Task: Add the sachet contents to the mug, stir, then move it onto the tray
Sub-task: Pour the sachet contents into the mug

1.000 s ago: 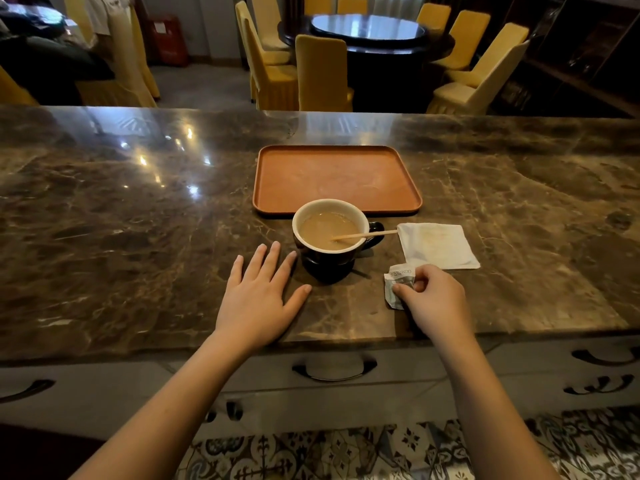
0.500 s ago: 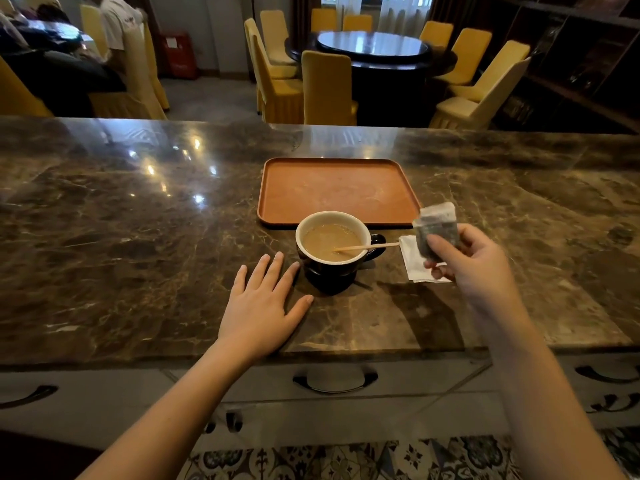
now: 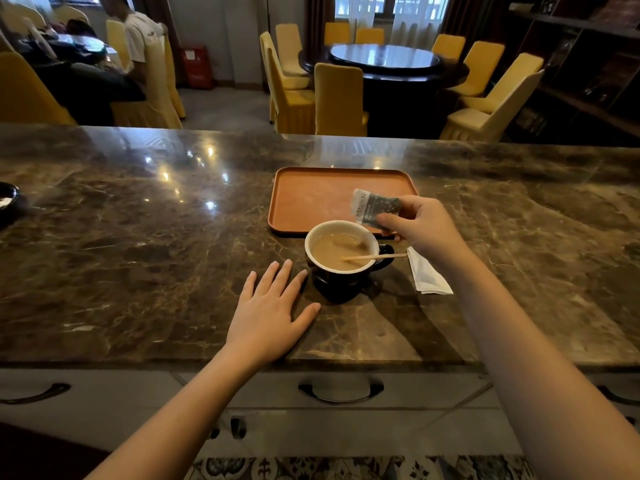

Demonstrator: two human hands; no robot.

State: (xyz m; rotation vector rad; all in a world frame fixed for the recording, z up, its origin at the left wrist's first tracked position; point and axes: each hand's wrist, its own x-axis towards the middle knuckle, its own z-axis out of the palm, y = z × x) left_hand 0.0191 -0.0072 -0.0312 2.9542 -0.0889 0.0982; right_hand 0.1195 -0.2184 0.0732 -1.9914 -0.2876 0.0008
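Observation:
A dark mug [image 3: 341,276] with a white inside holds milky brown drink and stands on the marble counter just in front of the orange tray [image 3: 311,199]. A wooden stirrer [image 3: 375,257] leans in the mug, pointing right over the handle. My right hand [image 3: 420,226] pinches a small grey and white sachet [image 3: 374,206] in the air, just above and right of the mug's rim. My left hand [image 3: 272,315] lies flat on the counter with fingers spread, just left of the mug, holding nothing.
A folded white napkin [image 3: 427,273] lies right of the mug. A dark dish [image 3: 7,200] sits at the counter's far left edge. Drawers with handles [image 3: 341,389] run below the counter. Beyond it are yellow chairs, a round table and a seated person.
My right hand picked the sachet up off the counter and carried it up and left, until it hangs by the mug's rim. The left hand stayed flat.

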